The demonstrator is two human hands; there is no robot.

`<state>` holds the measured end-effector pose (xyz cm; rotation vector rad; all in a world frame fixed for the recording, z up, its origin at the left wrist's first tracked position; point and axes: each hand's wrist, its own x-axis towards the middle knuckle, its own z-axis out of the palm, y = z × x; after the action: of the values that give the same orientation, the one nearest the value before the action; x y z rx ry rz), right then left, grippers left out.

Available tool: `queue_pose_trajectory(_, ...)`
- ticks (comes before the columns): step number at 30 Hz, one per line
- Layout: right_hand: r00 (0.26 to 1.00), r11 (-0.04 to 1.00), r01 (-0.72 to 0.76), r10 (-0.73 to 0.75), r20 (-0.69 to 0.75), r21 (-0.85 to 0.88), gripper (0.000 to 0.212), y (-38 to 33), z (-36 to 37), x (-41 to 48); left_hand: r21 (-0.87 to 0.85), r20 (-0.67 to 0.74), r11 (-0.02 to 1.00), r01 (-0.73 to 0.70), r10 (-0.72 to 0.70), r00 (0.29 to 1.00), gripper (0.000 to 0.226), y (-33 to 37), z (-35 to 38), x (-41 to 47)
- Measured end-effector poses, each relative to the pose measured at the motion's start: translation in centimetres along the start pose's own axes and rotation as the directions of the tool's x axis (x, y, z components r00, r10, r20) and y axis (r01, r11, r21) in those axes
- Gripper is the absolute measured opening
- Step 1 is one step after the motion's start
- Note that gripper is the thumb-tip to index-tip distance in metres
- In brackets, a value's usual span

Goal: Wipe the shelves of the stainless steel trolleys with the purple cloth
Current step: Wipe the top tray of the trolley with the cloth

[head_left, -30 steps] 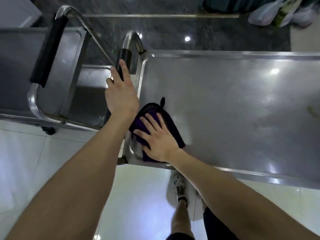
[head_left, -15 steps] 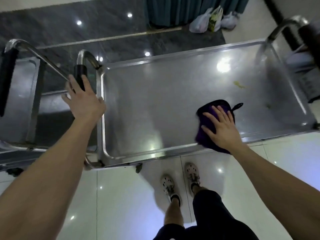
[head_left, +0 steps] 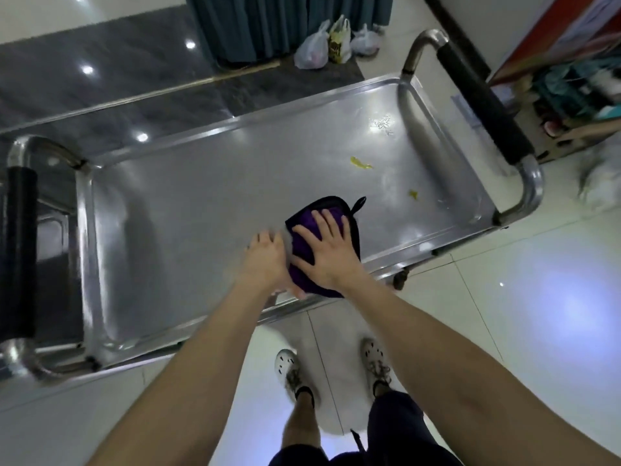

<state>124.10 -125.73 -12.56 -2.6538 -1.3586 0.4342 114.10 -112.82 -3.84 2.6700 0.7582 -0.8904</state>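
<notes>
Currently wiping: my right hand [head_left: 327,252] presses flat on the purple cloth [head_left: 352,235], left hand [head_left: 265,260] unclear; yellow smear [head_left: 361,163] at one o'clock next.

Purple cloth [head_left: 336,208] edged black on a silver trolley shelf [head_left: 188,210]; yellow smears [head_left: 361,163] far right; black handle grips [head_left: 484,102]; teal curtain [head_left: 268,21] beyond.

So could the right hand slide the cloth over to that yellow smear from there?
Probably yes. The right hand lies flat on the purple cloth, and only bare steel shelf separates it from the yellow smear, farther back and to the right.
</notes>
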Motion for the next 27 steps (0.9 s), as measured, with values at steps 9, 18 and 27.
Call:
queue_pose_trajectory(9, 0.987, 0.989, 0.130, -0.123, -0.101, 0.070, 0.060, 11.8, -1.0, -1.8, -0.060, -0.009, 0.975, 0.216, -0.217, 0.976, 0.129, 3.0, 0.7, 1.1)
queue_pose_trajectory(18, 0.964, 0.965, -0.261, 0.260, -0.056, -0.016, 0.064, 29.2, -6.0, -3.7, -0.143, 0.049, 0.936, 0.322, -0.318, 0.947, 0.167, 8.6, -1.1, 3.1)
queue_pose_trajectory(27, 0.910, 0.910, 0.414, -0.415, -0.029, -0.024, 0.059, 18.3, -2.5, -1.4, -0.106, 0.000, 0.931, 0.350, -0.352, 0.936, 0.171, 11.9, -1.0, 3.7)
